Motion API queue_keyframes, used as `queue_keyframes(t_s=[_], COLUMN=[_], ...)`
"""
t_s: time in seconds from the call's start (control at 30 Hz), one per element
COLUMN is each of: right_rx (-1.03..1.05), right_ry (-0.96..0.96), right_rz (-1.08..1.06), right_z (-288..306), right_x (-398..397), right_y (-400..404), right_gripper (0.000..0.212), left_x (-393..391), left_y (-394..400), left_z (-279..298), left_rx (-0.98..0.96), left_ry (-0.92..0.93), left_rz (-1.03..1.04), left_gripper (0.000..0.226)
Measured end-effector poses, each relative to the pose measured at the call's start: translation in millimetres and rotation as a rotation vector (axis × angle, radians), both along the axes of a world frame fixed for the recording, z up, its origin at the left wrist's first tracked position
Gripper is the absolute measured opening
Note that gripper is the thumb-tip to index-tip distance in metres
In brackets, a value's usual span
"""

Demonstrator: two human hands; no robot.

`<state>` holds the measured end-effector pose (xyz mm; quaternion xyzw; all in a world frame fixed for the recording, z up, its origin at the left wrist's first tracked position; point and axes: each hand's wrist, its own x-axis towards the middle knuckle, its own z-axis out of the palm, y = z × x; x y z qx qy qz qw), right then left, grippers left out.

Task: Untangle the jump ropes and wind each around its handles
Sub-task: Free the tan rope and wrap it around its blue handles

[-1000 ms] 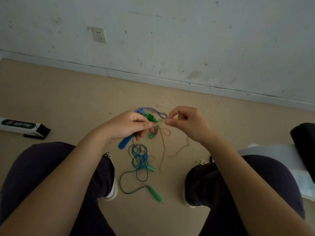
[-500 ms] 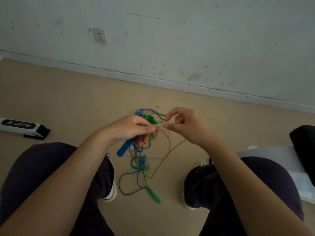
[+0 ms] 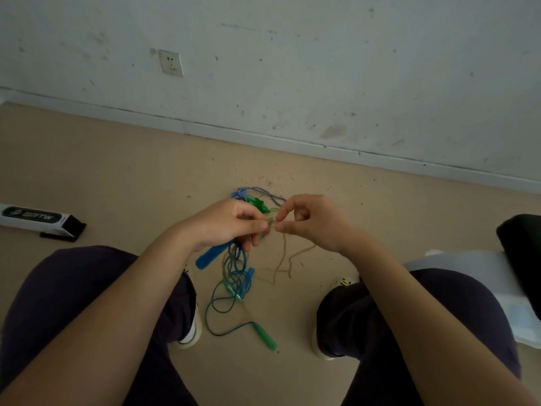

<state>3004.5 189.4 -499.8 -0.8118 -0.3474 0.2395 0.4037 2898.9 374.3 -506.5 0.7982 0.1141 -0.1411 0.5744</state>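
Hands meeting above the floor (image 3: 117,171): we see our left hand (image 3: 225,222) gripping the blue handle (image 3: 212,254) and, with our right hand (image 3: 313,221), pinching the tan rope (image 3: 282,253) from the tangle.

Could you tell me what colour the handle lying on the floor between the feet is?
Green handle, clearest in the head view.

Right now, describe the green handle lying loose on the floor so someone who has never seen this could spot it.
Look at the tan floor between the person's two shoes, below the hands. A thin dark blue-green cord loops down from the tangle and ends in the green handle, lying slanted, nearest the camera. Unlike the blue handle in the left hand, nothing holds it.
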Motion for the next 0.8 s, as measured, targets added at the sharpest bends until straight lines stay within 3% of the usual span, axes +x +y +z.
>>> queue_keyframes(t_s=[0.1,0.3,0.43,0.53,0.63,0.7,0.8], right_rx=[0.013,-0.065,-0.007,0.095,0.111,0.094,0.014], right_ry=[-0.032,-0.164,-0.102,0.126,0.271,0.256,0.060], right_rz=[-0.034,-0.097,-0.249,-0.190,-0.056,-0.012,-0.001], right_z=[2.0,2.2,3.9,6.7,5.6,2.4,0.2], right_x=[1.4,11.3,17.6,14.4,1.1,-6.6,-3.4], right_y=[-1.1,-10.0,-15.4,-13.8,-9.2,-3.9,-1.3], right_gripper=[0.005,0.015,0.017,0.011,0.024,0.031,0.023], left_x=[0.6,-2.3,-4.3,-4.7,-2.8,-1.2,0.3], left_y=[4.3,13.3,19.7,12.3,-0.9,-4.0,0.8], left_z=[3.5,-0.4,1.3,2.1,2.8,2.2,1.7], left_rx=[0.023,0.205,0.262,0.181,0.060,0.033,0.055], left_ry=[-0.006,0.090,0.047,0.022,-0.036,-0.053,-0.041], left_rz=[-0.025,-0.074,-0.024,0.032,0.044,0.037,0.012], left_gripper=[0.018,0.011,0.014,0.014,0.014,0.014,0.014])
